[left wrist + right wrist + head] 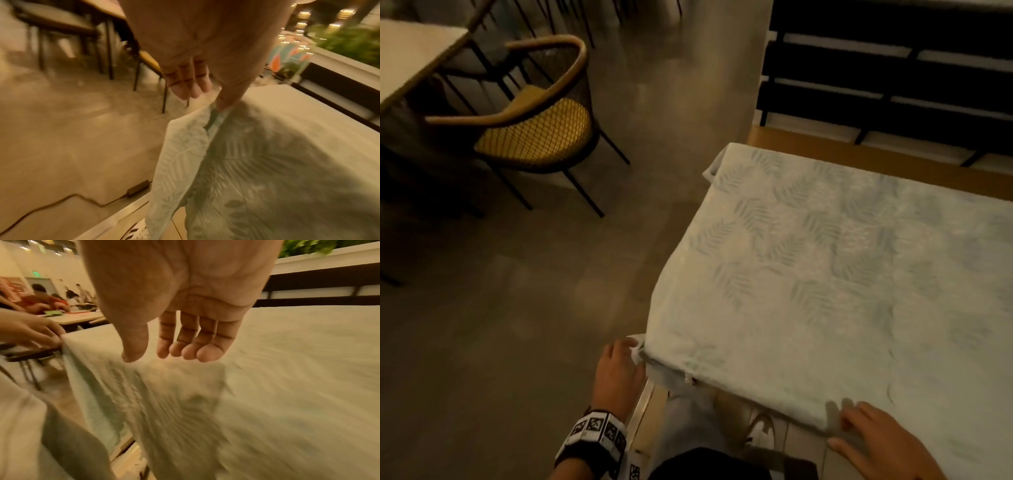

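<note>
A pale green cloth (825, 274) with a leaf print lies spread over a table and hangs a little over the near edge. My left hand (625, 356) pinches the cloth's near left corner (213, 110) between thumb and forefinger, the other fingers loose. My right hand (866, 435) hovers flat just above the cloth's near edge, fingers straight and together, holding nothing. In the right wrist view the open right hand (174, 352) hangs over the cloth (287, 369), with the left hand (47, 339) at the corner on the left.
A wicker chair (534, 120) with a yellow seat stands at a second table (410, 51) at the far left. A dark slatted railing (876, 68) runs behind the covered table. A cable with a power brick (137, 188) lies on the floor. People sit at distant tables (78, 316).
</note>
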Demonstrator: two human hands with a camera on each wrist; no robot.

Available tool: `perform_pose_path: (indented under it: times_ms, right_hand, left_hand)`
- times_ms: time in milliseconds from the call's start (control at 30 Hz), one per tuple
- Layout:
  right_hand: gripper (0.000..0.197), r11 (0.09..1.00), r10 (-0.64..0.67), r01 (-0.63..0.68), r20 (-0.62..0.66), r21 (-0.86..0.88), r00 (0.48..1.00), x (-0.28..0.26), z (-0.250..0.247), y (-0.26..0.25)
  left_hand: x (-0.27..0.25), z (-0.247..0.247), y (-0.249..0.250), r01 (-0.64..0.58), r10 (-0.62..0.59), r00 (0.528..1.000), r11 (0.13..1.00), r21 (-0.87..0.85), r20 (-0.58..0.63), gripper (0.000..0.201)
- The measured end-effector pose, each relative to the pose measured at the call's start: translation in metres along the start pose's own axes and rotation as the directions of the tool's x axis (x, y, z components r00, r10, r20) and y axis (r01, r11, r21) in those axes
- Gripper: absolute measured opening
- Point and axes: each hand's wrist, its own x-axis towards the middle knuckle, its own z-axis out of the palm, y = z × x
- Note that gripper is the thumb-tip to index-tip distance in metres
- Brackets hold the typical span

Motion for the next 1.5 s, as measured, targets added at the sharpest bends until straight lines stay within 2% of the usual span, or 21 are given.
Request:
perform_pose_path:
  times_ms: [33,100,167,233,267,333,367,400,500,567,667,733,867,933,1000,1067,1167,1233,1367,1433,1500]
  right_hand:
    - [0.099,1.0,-0.012,0.012,0.028,-0.004,1.0,0.008,-0.007,-0.023]
    - [0.078,0.993,-0.105,0.11,0.113,-0.035,0.988,0.032,-0.016,-0.074]
    - [0.063,0.975,-0.202,0.213,0.154,-0.058,0.967,0.063,-0.024,-0.133]
    - [0.069,0.938,-0.319,0.339,0.201,-0.07,0.926,0.097,-0.023,-0.195]
    - [0.069,0.914,-0.374,0.397,0.213,-0.079,0.903,0.112,-0.022,-0.224]
    - [0.069,0.857,-0.456,0.495,0.235,-0.145,0.858,0.136,-0.021,-0.268]
    - [0.069,0.829,-0.466,0.531,0.307,-0.177,0.83,0.166,-0.006,-0.304]
    - [0.067,0.811,-0.469,0.541,0.307,-0.223,0.828,0.171,-0.005,-0.315]
    - [0.047,0.747,-0.383,0.515,0.36,-0.42,0.851,0.188,0.006,-0.333]
    - [0.04,0.715,-0.339,0.498,0.379,-0.491,0.861,0.19,0.016,-0.332]
    - [0.038,0.724,-0.34,0.495,0.376,-0.48,0.862,0.188,0.024,-0.324]
    - [0.037,0.748,-0.329,0.475,0.363,-0.463,0.872,0.186,0.024,-0.325]
    - [0.043,0.792,-0.324,0.434,0.307,-0.43,0.895,0.188,0.026,-0.323]
    - [0.038,0.793,-0.356,0.441,0.267,-0.42,0.895,0.188,0.026,-0.323]
    - [0.034,0.801,-0.362,0.436,0.248,-0.41,0.899,0.188,0.028,-0.321]
    - [0.03,0.801,-0.364,0.433,0.239,-0.413,0.9,0.188,0.03,-0.319]
    - [0.03,0.813,-0.36,0.419,0.216,-0.405,0.907,0.188,0.032,-0.317]
    - [0.031,0.815,-0.354,0.416,0.222,-0.404,0.909,0.188,0.033,-0.317]
    - [0.036,0.828,-0.316,0.407,0.279,-0.385,0.907,0.189,0.03,-0.319]
    - [0.037,0.82,-0.299,0.401,0.293,-0.408,0.908,0.188,0.027,-0.321]
    - [0.033,0.8,-0.32,0.433,0.315,-0.416,0.893,0.188,0.026,-0.324]
  left_hand:
    - [0.006,0.0,-0.01,0.111,-0.11,0.994,0.994,-0.01,0.027,0.042]
    - [0.022,0.0,-0.028,0.221,-0.217,0.967,0.975,-0.02,0.134,0.062]
    - [0.038,0.004,-0.035,0.247,-0.227,0.942,0.968,-0.053,0.246,0.079]
    - [0.057,0.01,-0.041,0.261,-0.198,0.921,0.953,-0.156,0.336,0.084]
    - [0.063,0.015,-0.043,0.259,-0.177,0.911,0.949,-0.181,0.373,0.076]
    - [0.075,0.02,-0.04,0.205,-0.122,0.901,0.966,-0.159,0.416,0.039]
    - [0.087,0.025,-0.066,0.255,-0.167,0.886,0.954,-0.156,0.432,0.023]
    - [0.091,0.024,-0.061,0.235,-0.161,0.896,0.963,-0.134,0.414,0.02]
    - [0.094,0.019,-0.072,0.354,-0.238,0.877,0.907,-0.227,0.417,0.012]
    - [0.097,0.021,-0.087,0.427,-0.271,0.844,0.861,-0.275,0.462,0.034]
    - [0.105,0.024,-0.093,0.56,-0.296,0.785,0.715,-0.418,0.544,0.075]
    - [0.119,0.026,-0.09,0.555,-0.238,0.776,0.698,-0.453,0.583,0.088]
    - [0.138,0.023,-0.082,0.326,-0.028,0.736,0.89,-0.319,0.676,0.065]
    - [0.142,0.021,-0.089,0.285,-0.001,0.752,0.902,-0.323,0.659,0.038]
    - [0.142,0.012,-0.1,0.349,-0.087,0.8,0.873,-0.341,0.594,0.019]
    - [0.14,0.008,-0.118,0.434,-0.226,0.821,0.843,-0.317,0.525,0.014]
    - [0.131,0.005,-0.136,0.593,-0.401,0.779,0.721,-0.358,0.482,0.022]
    - [0.126,0.003,-0.13,0.614,-0.409,0.769,0.686,-0.39,0.492,0.032]
    - [0.115,0.0,-0.091,0.496,-0.202,0.767,0.789,-0.362,0.61,0.058]
    - [0.111,0.006,-0.075,0.34,-0.135,0.741,0.92,-0.194,0.657,0.075]
    - [0.111,0.017,-0.066,0.158,-0.113,0.702,0.987,0.001,0.704,0.068]
